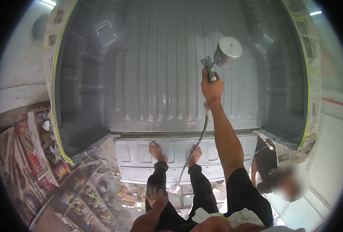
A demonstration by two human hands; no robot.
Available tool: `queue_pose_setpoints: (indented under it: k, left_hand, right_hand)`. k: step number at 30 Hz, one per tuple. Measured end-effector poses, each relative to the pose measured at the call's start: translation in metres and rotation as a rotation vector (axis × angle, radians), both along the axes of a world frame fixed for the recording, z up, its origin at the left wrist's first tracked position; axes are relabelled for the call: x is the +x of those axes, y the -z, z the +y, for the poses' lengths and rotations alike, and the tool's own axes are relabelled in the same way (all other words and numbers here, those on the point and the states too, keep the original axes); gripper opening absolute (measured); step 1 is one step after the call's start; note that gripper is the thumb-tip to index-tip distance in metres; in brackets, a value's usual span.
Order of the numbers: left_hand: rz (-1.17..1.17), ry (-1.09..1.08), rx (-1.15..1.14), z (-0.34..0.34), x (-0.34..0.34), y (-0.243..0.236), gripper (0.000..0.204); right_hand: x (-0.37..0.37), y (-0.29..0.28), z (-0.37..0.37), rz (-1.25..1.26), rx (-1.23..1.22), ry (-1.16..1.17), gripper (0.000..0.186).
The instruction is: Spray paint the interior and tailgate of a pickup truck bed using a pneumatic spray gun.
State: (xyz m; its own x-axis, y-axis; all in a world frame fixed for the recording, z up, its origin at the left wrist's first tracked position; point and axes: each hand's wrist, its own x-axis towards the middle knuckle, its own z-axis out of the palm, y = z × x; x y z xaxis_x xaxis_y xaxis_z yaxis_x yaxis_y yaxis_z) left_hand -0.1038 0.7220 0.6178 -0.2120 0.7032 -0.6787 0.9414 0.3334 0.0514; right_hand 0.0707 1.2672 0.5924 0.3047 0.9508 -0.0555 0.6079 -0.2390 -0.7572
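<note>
My right hand (212,88) grips a spray gun (210,67) with a white, paint-streaked cup (228,49) on it, held out over the grey ribbed floor of a truck bed (156,85). Fresh coating shines on the ribs. A grey hose (202,133) runs from the gun down between my legs. My left hand (157,198) rests on my left knee, fingers draped loosely apart. My bare feet (158,154) stand on the lighter tailgate (133,152).
Masking paper (314,92) and yellow tape edge both bed sides. At lower left, shelves (84,195) hold assorted cans and tools. Another person (266,164) in dark clothing is below at the right, beside the tailgate. A pale wall (324,154) stands at the right.
</note>
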Motion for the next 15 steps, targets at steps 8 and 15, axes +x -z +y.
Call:
queue_pose_setpoints:
  k: [8,15]
  left_hand:
    - [-0.012,0.008,-0.018,0.010,-0.003,-0.004,0.030]
    - [-0.010,0.013,0.010,0.015,-0.004,-0.004,0.028]
  right_hand:
    - [0.018,0.013,-0.181,0.051,-0.258,0.106,0.041]
    - [0.024,0.020,-0.323,-0.077,-0.380,0.125,0.038]
